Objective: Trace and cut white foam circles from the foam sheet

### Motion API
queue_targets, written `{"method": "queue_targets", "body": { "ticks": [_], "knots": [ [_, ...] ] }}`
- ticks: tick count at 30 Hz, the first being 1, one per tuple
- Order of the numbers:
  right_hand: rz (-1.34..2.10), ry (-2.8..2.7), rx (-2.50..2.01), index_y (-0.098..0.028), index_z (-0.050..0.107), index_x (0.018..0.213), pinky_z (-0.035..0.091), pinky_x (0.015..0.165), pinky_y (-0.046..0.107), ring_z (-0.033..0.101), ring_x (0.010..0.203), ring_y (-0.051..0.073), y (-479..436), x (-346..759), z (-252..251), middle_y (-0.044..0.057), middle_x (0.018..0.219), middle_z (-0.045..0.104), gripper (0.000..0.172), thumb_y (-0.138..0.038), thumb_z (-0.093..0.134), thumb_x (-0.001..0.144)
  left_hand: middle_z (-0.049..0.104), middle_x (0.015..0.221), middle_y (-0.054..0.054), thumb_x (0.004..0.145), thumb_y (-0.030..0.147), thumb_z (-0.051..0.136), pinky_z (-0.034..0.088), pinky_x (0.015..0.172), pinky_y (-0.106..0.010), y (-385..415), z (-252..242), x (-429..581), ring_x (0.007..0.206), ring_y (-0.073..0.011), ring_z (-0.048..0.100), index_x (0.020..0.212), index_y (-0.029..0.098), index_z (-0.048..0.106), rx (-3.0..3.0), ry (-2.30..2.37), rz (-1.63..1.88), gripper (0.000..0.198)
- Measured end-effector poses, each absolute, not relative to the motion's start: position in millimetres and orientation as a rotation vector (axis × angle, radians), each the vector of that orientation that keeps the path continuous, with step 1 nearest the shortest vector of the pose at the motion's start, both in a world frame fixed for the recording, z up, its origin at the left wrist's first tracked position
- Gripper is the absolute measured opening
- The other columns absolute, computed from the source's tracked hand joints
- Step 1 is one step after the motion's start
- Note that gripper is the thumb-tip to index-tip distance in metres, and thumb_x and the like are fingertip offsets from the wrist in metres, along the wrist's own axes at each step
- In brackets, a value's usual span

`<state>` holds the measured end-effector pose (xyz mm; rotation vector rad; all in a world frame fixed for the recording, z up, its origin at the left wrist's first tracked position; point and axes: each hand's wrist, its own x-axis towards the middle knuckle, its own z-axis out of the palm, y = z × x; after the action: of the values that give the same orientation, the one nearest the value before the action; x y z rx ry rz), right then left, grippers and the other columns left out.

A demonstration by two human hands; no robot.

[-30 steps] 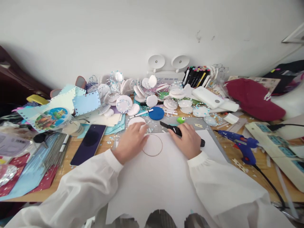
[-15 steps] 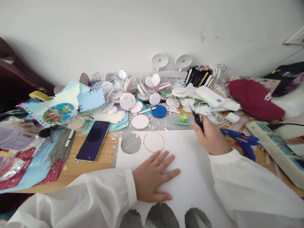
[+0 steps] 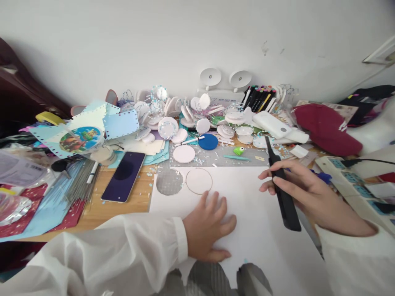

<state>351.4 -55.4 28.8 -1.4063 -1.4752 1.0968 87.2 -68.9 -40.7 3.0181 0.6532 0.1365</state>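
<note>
A: What is seen as the largest thing near the hands?

B: A large flat white sheet [image 3: 247,199], spread beneath the left hand [image 3: 210,228]. Past its far edge, beyond the left hand, a strip of speckled grey mat [image 3: 203,159] is exposed.

A: How are the hands placed?

B: The left is laid palm down on the sheet, its fingers spread. The right hand [image 3: 304,185] is raised over the sheet's right side, and between its thumb and fingers a long black knife [image 3: 285,203] is pinched, slanted, with the blade pointed away from the wrist. Whether the sheet is touched by the knife cannot be told.

A: And to the left?

B: Beyond the left sleeve, a dark-screened rectangular phone [image 3: 123,176] is set on the wooden tabletop [image 3: 135,195].

A: What round things are there?

B: Ahead and left of the left hand, a round hole [image 3: 169,181] is seen in the sheet. Just beyond that hand's fingertips, a circle outlined in thin brown [image 3: 199,181] is shown. Farther ahead, a flat white disc [image 3: 184,154] is laid on the mat, and past it a smaller blue disc [image 3: 208,142].

A: The smallest?

B: A little bright-green piece [image 3: 238,151], placed ahead and left of the right hand.
</note>
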Motion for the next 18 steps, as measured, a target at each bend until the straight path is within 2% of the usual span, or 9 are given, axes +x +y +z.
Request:
{"method": "queue_targets", "body": {
  "ticks": [2, 5, 7, 9, 11, 14, 16, 18],
  "knots": [
    [1.257, -1.307, -1.375, -0.029, 0.056, 0.106, 0.058, 0.066, 0.037, 0.071, 0.079, 0.024, -47.8, 344.2, 29.7, 0.01, 0.098, 0.07, 0.028, -0.048, 0.055, 0.086, 0.045, 0.136, -0.024, 0.075, 0.074, 0.046, 0.024, 0.1, -0.066, -73.9, -41.5, 98.3, 0.126, -0.0475, 0.038, 0.135, 0.018, 0.04, 3.034, 0.697, 0.149, 0.082],
    [1.476, -1.171, -1.226, -0.03, 0.054, 0.117, 0.058, 0.073, 0.04, 0.071, 0.091, 0.026, -32.8, 336.6, 22.8, 0.01, 0.102, 0.072, 0.039, -0.048, 0.053, 0.083, 0.05, 0.129, -0.025, 0.072, 0.078, 0.044, 0.02, 0.101, -0.068, -79.0, -43.2, 110.1, 0.128, -0.0488, 0.035, 0.125, 0.016, 0.048, 3.038, 0.729, 0.159, 0.083],
    [1.51, -1.204, -1.155, -0.032, 0.051, 0.12, 0.057, 0.073, 0.041, 0.07, 0.094, 0.026, -23.9, 330.3, 14.3, 0.006, 0.102, 0.072, 0.046, -0.043, 0.06, 0.076, 0.047, 0.134, -0.026, 0.073, 0.076, 0.044, 0.017, 0.103, -0.068, -81.7, -46.2, 114.3, 0.133, -0.0487, 0.029, 0.121, 0.013, 0.051, 3.02, 0.712, 0.18, 0.079],
    [1.467, -1.275, -1.139, -0.031, 0.052, 0.114, 0.057, 0.069, 0.038, 0.07, 0.092, 0.025, -17.2, 320.8, 4.9, 0.005, 0.099, 0.072, 0.045, -0.039, 0.066, 0.071, 0.035, 0.145, -0.027, 0.073, 0.074, 0.043, 0.012, 0.106, -0.068, -84.3, -51.1, 115.9, 0.137, -0.0475, 0.022, 0.124, 0.009, 0.05, 2.984, 0.695, 0.202, 0.082],
    [1.434, -1.317, -1.118, -0.027, 0.054, 0.1, 0.054, 0.062, 0.034, 0.07, 0.083, 0.023, -11.9, 309.1, -3.9, 0.006, 0.094, 0.072, 0.031, -0.036, 0.067, 0.073, 0.023, 0.152, -0.026, 0.073, 0.076, 0.037, 0.007, 0.109, -0.067, -86.3, -56.8, 115.7, 0.141, -0.0454, 0.015, 0.132, 0.006, 0.044, 2.941, 0.693, 0.209, 0.092],
    [1.42, -1.279, -1.029, -0.026, 0.045, 0.085, 0.047, 0.049, 0.028, 0.064, 0.058, 0.018, -2.6, 292.2, -14.5, 0.0, 0.069, 0.068, 0.023, -0.041, 0.062, 0.079, 0.018, 0.155, -0.023, 0.073, 0.08, 0.032, 0.002, 0.111, -0.065, -88.0, -64.4, 115.3, 0.143, -0.0414, 0.008, 0.141, 0.004, 0.032, 2.895, 0.684, 0.215, 0.102],
    [1.469, -1.222, -0.982, -0.027, 0.041, 0.087, 0.043, 0.045, 0.027, 0.057, 0.047, 0.016, 5.9, 282.6, -20.6, -0.004, 0.057, 0.062, 0.026, -0.05, 0.054, 0.083, 0.021, 0.155, -0.019, 0.082, 0.068, 0.034, 0.006, 0.112, -0.065, -88.2, -68.2, 116.4, 0.144, -0.0374, 0.014, 0.142, 0.006, 0.033, 2.903, 0.699, 0.246, 0.086],
    [1.616, -1.19, -0.955, -0.027, 0.043, 0.1, 0.041, 0.044, 0.028, 0.059, 0.048, 0.018, 15.7, 273.7, -26.9, -0.002, 0.06, 0.063, 0.035, -0.059, 0.041, 0.085, 0.03, 0.153, -0.016, 0.093, 0.047, 0.034, 0.015, 0.112, -0.062, -87.6, -71.0, 118.5, 0.141, -0.0323, 0.026, 0.137, 0.01, 0.041, 2.942, 0.748, 0.3, 0.058]
  ]
}}
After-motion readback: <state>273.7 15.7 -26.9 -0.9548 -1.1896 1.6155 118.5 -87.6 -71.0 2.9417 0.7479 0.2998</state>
